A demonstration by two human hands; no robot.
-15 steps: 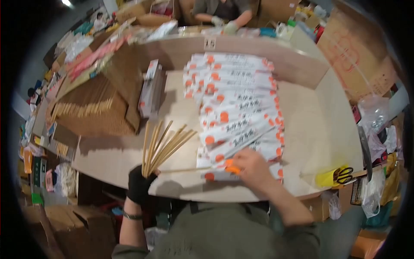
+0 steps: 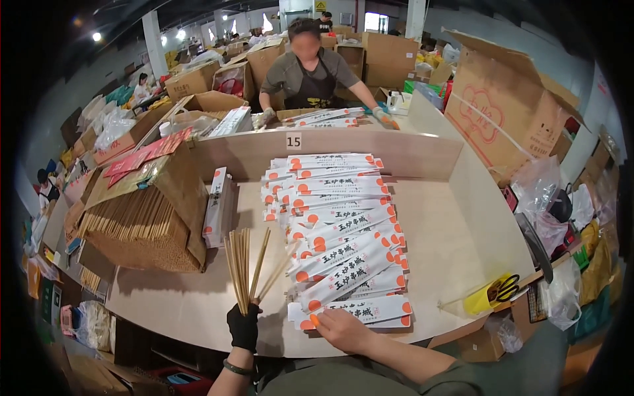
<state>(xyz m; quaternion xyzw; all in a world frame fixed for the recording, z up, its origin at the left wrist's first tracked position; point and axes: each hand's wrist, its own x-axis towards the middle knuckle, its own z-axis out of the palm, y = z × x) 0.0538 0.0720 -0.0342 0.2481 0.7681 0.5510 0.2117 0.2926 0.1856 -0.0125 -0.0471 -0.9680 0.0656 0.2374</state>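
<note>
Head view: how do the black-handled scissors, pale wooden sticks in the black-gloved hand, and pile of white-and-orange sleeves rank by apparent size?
1. Pile of white-and-orange sleeves, clearly largest
2. Pale wooden sticks, bunched together
3. Black-handled scissors

dark ceiling (image 2: 122, 18) | lit lamp (image 2: 97, 36) | pale pillar (image 2: 154, 45) | bright opening (image 2: 376, 22) | pale-wood bench (image 2: 436, 257), upright partition (image 2: 422, 146)
</note>
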